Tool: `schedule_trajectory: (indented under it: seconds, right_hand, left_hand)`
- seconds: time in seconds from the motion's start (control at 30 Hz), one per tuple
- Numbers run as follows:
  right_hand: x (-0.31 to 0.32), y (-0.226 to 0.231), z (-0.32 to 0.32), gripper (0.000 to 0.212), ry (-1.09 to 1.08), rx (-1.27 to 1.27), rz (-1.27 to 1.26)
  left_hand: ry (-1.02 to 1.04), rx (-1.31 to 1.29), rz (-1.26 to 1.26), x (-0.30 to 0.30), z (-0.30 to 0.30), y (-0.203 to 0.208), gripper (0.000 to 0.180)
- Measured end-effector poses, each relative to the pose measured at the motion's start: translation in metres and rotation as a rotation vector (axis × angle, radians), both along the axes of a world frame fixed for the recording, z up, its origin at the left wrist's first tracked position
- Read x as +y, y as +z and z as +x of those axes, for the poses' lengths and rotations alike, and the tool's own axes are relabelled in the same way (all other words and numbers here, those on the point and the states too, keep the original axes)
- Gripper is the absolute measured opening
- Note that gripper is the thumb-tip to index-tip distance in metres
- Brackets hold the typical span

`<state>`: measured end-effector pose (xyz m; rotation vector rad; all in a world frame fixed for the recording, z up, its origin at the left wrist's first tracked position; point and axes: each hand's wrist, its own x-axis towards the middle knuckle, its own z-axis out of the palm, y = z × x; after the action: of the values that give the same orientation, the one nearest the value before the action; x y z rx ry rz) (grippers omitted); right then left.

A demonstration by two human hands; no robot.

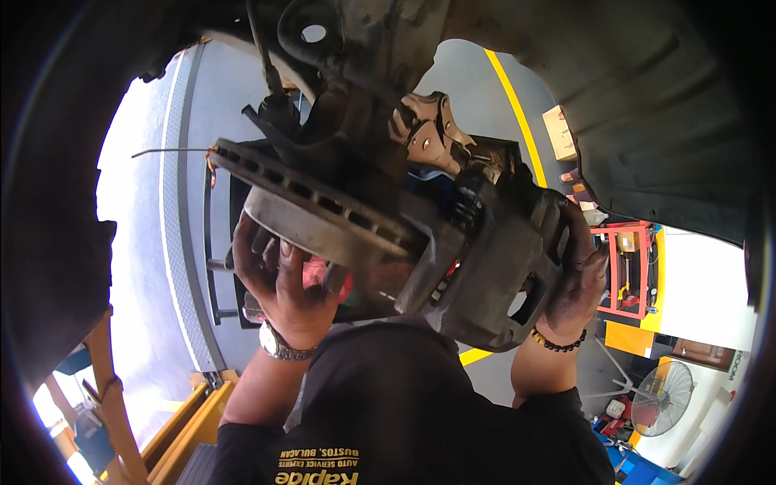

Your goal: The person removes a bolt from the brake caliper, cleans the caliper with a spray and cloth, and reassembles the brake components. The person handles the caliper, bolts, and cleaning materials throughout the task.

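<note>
A vented brake disc (pixel 311 228) sits tilted on the wheel hub in the middle, its slotted rim facing up. My left hand (pixel 287 283) grips the disc's pale centre from below, fingers curled among what look like the wheel studs. To the right is a dark brake caliper (pixel 493 279), beside a bracket (pixel 428 263) that reaches over the disc's edge. My right hand (pixel 578 279) wraps around the caliper's outer right side; some of its fingers are hidden behind it. Above the disc, dark suspension parts (pixel 347 105) partly hide the hub.
A wheel-arch liner (pixel 663 121) curves around the upper right. Behind the caliper are a light brown metal part (pixel 428 133) and a dark tray frame (pixel 509 149). A red trolley (pixel 626 271) and a standing fan (pixel 661 396) are at right. Yellow beams (pixel 182 428) stand lower left.
</note>
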<state>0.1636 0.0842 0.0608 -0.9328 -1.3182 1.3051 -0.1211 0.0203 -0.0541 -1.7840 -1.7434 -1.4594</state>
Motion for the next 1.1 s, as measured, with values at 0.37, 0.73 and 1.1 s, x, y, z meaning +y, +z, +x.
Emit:
schedule_trajectory:
  seconds: [0.37,0.73,1.1]
  right_hand:
    - [0.005,-0.001,-0.018,0.098,-0.189,-0.018,-0.053]
    - [0.009,-0.023,-0.019,0.088,-0.152,-0.184,-0.141]
    - [0.032,-0.086,-0.057,0.097,0.013,0.559,-0.103]
  left_hand:
    - [0.09,0.041,-0.149,-0.003,0.002,0.005,0.082]
    - [-0.308,-1.17,0.118,-0.029,0.001,-0.05,0.063]
    - [-0.138,-0.762,-0.07,-0.03,-0.008,-0.051,0.061]
